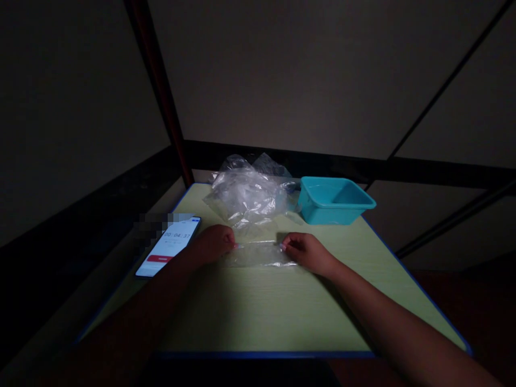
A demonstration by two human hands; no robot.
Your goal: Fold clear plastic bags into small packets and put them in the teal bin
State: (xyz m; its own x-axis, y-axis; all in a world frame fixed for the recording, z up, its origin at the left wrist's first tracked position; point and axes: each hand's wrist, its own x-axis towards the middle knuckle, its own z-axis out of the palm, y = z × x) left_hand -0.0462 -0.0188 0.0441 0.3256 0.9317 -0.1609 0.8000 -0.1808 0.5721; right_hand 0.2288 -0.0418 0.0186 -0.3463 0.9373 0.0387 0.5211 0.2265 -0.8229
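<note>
A clear plastic bag [260,255] lies stretched between my hands, low over the middle of the pale green table [258,312]. My left hand [215,243] is closed, with thumb and fingers pinching the bag's upper left corner. At the upper right corner, my right hand [303,250] pinches the bag between thumb and fingertips. Just beyond my hands sits a loose heap of crumpled clear plastic bags [252,193]. Nothing can be seen inside the bag that I hold.
A turquoise plastic basket [334,207] stands at the table's back right, beside the heap. A phone [169,244] showing a timer lies at the left edge, next to my left forearm. Blue edging borders the table, and pale walls rise behind it.
</note>
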